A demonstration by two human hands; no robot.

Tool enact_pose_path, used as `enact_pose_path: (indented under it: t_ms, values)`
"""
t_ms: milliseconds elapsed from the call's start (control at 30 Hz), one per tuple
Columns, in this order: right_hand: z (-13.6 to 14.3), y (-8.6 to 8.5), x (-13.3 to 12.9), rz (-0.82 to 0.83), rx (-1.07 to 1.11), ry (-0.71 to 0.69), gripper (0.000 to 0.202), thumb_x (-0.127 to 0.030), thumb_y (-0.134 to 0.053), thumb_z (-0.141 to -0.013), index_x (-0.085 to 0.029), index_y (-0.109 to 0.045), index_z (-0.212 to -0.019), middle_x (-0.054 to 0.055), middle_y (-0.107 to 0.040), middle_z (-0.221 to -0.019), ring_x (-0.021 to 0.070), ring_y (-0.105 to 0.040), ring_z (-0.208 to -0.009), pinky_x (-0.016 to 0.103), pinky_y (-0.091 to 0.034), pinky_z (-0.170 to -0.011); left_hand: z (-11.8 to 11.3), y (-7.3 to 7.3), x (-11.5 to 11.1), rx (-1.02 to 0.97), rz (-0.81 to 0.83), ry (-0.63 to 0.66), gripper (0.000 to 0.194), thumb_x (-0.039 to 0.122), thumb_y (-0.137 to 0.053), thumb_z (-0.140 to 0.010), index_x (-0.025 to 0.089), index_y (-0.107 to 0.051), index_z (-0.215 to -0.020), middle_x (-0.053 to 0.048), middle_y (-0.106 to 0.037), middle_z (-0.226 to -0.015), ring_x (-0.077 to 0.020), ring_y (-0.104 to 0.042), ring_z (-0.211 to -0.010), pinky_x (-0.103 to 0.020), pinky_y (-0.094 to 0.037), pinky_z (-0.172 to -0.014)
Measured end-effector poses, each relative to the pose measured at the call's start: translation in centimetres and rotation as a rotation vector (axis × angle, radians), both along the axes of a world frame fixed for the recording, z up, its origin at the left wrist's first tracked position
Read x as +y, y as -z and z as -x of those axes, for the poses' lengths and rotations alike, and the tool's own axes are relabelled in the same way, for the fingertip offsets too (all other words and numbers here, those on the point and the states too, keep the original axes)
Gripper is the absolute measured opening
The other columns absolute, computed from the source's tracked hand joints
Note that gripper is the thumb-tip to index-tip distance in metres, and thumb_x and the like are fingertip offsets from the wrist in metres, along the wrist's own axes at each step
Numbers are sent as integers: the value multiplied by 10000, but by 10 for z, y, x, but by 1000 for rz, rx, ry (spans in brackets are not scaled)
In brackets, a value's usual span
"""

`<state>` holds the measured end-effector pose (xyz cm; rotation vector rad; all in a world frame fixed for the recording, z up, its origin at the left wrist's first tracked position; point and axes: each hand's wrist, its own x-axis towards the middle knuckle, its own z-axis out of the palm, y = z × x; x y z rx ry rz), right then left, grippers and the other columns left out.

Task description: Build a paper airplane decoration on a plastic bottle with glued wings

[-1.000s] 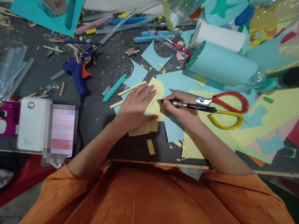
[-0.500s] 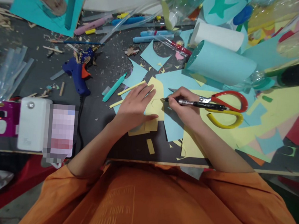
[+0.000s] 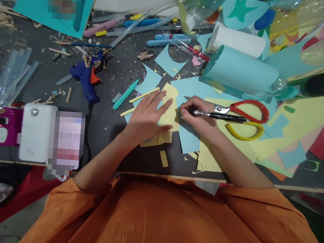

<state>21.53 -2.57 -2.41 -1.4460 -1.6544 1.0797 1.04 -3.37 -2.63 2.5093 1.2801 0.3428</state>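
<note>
My left hand [image 3: 148, 115] lies flat with fingers spread on a small piece of yellow paper [image 3: 167, 127], pressing it against the table. In my right hand [image 3: 197, 114] is a black pen [image 3: 220, 115], pinched near its tip, which points at the yellow paper's right edge. A faint curved line shows on that paper. Scissors [image 3: 248, 111] with one red and one yellow handle loop lie just beyond my right hand, their blades partly hidden by it. Light blue paper [image 3: 188, 138] is under and around the right hand. Two thin yellow strips [image 3: 144, 95] lie by my left fingers.
A blue glue gun [image 3: 87, 81] lies at the left, with glue sticks [image 3: 12, 74] beyond it. A white power bank [image 3: 37, 133] sits near the front edge. A light blue paper cylinder [image 3: 241, 69], a teal marker [image 3: 126, 94] and paper scraps are spread about.
The pen tip has moved slightly down and right along the yellow paper's edge. My left hand holds its place; the whole view has shifted slightly.
</note>
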Motion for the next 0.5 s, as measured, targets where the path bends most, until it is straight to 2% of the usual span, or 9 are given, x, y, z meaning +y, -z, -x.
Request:
enact_pose_path:
  t_ms: [133, 300, 500]
  values:
    - [2, -1, 0, 12, -9, -30, 33, -245, -623, -762, -227, -619, -734, -12, -633, -640, 131, -519, -562, 290, -401, -573, 0, 1, 0, -1, 19, 3, 693, 551, -630, -878, 185, -493, -1451, -200, -459, -1558, -371, -376, -1490, -570, -353, -1198]
    - [1, -3, 1, 5, -13, -28, 89, -219, -595, -743, -233, -562, -662, -16, -613, -630, 140, -527, -588, 290, -411, -586, 0, 2, 1, 3, 10, 12, 704, 542, -640, -875, 166, -491, -1452, -215, -460, -1552, -379, -379, -1486, -577, -352, -1198]
    - [-1, -2, 0, -2, -12, -58, 90, -232, -612, -761, -228, -579, -678, -10, -607, -631, 138, -514, -571, 301, -389, -577, -1, -2, 0, 14, -5, 17, 682, 469, -672, -874, 122, -505, -1437, -241, -476, -1531, -384, -395, -1476, -572, -368, -1192]
